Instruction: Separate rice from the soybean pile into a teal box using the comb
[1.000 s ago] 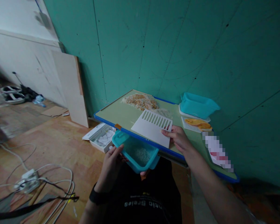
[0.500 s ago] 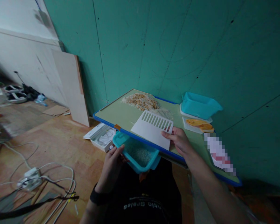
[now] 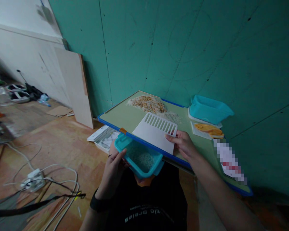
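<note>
My right hand [image 3: 183, 144] grips the right edge of a flat white scraper [image 3: 154, 133] with a row of slots along its far side. The scraper lies over the table's front edge, above a turquoise plastic tub [image 3: 137, 175]. Closed on the tub's left rim is my left hand [image 3: 117, 162], holding it just below the edge. Pale grains [image 3: 144, 160] cover part of the tub's bottom. Beyond the scraper, a heap of yellowish beans [image 3: 149, 104] mixed with pale grains rests on the green tabletop [image 3: 120, 112].
A second turquoise tub [image 3: 209, 109] stands on a white lid at the right back. In front of it are a folded orange cloth [image 3: 208, 129] and a blurred-out packet [image 3: 230, 160]. An open white box [image 3: 103, 138], a power strip [image 3: 36, 179] and cables lie on the floor.
The scraper has slid slightly toward me over the table edge, and the tub has shifted a little left with my left hand. Both hands keep their hold; the view has turned slightly.
</note>
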Tool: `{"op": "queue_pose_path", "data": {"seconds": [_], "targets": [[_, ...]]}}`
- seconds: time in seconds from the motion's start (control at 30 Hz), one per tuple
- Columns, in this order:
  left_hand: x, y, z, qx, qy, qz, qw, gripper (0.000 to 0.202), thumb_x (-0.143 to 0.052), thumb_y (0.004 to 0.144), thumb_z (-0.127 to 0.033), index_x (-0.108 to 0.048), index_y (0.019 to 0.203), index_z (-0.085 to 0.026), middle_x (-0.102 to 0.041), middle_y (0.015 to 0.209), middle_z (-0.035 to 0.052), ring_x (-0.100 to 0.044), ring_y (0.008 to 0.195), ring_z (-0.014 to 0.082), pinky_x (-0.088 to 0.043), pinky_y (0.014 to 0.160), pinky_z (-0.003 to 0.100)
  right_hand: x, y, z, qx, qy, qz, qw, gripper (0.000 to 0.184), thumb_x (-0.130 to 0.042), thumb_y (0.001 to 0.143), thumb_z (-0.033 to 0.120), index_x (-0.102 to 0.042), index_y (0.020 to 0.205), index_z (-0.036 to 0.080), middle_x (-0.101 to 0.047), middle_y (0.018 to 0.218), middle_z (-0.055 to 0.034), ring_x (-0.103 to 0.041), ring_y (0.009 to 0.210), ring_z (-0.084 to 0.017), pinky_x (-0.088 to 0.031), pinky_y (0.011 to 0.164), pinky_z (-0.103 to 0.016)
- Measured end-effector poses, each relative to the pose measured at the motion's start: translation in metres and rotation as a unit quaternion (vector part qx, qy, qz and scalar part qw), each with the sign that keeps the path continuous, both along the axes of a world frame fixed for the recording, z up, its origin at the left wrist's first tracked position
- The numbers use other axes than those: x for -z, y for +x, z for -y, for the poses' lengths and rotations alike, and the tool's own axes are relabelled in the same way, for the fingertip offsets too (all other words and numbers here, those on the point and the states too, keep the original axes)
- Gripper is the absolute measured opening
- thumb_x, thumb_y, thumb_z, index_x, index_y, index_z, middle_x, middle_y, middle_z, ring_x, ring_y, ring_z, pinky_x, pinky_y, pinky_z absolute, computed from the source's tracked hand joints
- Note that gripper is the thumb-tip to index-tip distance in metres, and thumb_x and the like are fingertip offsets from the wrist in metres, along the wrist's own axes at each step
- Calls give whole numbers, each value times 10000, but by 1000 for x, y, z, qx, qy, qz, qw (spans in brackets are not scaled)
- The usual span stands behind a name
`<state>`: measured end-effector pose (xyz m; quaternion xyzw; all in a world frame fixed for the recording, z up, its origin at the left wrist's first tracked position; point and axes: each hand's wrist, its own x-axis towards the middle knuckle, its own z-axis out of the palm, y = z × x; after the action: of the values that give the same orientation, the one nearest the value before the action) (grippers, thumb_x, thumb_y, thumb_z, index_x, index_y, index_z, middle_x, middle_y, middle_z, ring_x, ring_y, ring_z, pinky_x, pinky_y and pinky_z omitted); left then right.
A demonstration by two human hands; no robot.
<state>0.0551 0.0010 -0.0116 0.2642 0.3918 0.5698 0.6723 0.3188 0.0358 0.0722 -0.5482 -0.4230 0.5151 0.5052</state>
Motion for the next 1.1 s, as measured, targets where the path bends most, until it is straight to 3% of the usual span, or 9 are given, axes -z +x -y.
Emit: {"op": "queue_pose_path", "data": {"seconds": [0.13,0.33,0.47,0.63,0.93,1.1], "targets": [[3,-6,0,-11,-20,-8,1000,273,-857,709,-420,-723,717,-182,-623,531,-17,-600,504,136,-498,507,230,-1,15,4,82,31,-8,996,489,-928,498,449,-733,841,160,-772,826,-69,-684,700,-221,-535,645,-325],[8,-13,-2,-18,-35,-6,999,297,-875,679,-423,-717,660,-172,-639,511,5,-630,508,161,-519,505,244,3,42,-8,172,61,65,981,504,-893,497,479,-704,853,176,-770,860,-78,-699,735,-264,-553,621,-365],[7,-17,-5,-14,-28,5,999,296,-875,679,-389,-689,614,-168,-635,510,3,-614,486,153,-514,491,241,10,37,-33,146,51,118,981,470,-848,516,491,-701,832,176,-753,780,-64,-684,677,-257,-532,593,-361],[11,-20,-13,-23,-13,3,1000,271,-878,665,-386,-711,673,-173,-641,527,1,-615,489,158,-499,473,240,13,2,-57,88,60,126,986,378,-821,540,450,-706,789,190,-735,703,-39,-683,684,-245,-531,620,-349],[11,-26,-5,-2,5,-6,1000,260,-824,747,-371,-699,630,-175,-652,547,9,-585,486,142,-505,500,250,11,-35,-49,18,75,99,992,349,-842,568,445,-728,776,188,-768,788,-62,-693,718,-241,-527,645,-341],[8,-23,0,1,5,-9,1000,281,-861,686,-400,-713,622,-170,-657,549,26,-594,483,154,-523,498,267,11,-48,-45,-19,89,84,992,373,-861,581,454,-731,799,181,-772,831,-66,-685,717,-223,-525,661,-337]]}}
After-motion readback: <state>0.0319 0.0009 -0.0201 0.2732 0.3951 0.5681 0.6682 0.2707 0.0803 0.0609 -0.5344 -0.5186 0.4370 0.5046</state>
